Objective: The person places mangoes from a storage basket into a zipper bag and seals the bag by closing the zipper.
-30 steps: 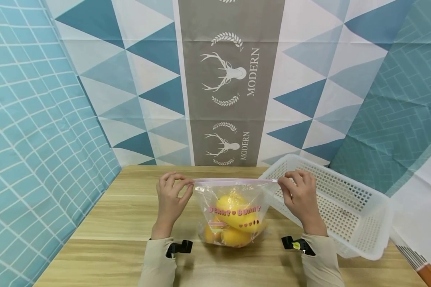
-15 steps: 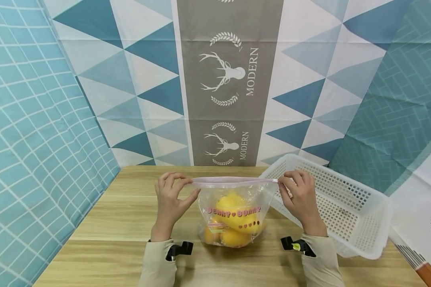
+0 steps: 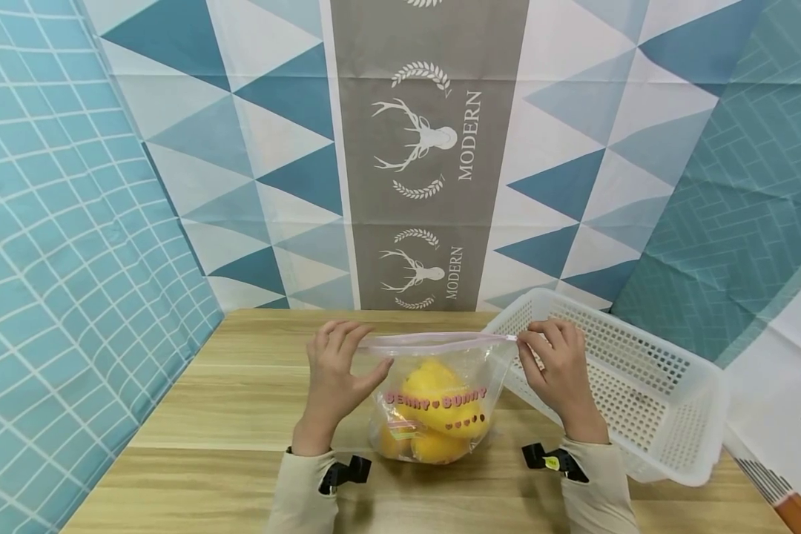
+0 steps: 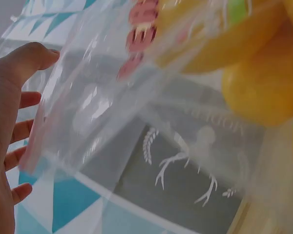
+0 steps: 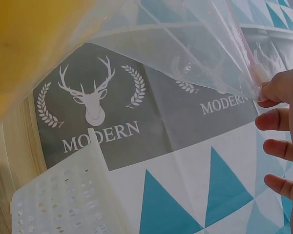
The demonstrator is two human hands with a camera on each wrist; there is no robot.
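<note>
A clear zip bag [image 3: 435,401] printed with pink "Berry Bunny" lettering stands on the table, holding several yellow and orange fruits [image 3: 434,445]. Along its top runs a pale pink zip strip [image 3: 434,343], its two sides slightly parted. At the right corner, by the white slider [image 5: 260,74], my right hand [image 3: 561,371] pinches the strip between thumb and forefinger. My left hand [image 3: 334,378] is at the left top corner, thumb and fingers spread apart. In the left wrist view its thumb [image 4: 31,58] lies on the near side of the film and the fingertips show behind the pink strip.
A white perforated plastic basket [image 3: 697,415] stands on the wooden table [image 3: 227,415] at the right, behind my right hand and the bag. Patterned cloth [image 3: 434,200] hangs behind the table, with blue checked cloth [image 3: 53,245] at the left.
My left hand has let go of the strip's left end, its thumb parting from the fingers, and has moved right. The bag's mouth has opened a little. My right hand stays put.
</note>
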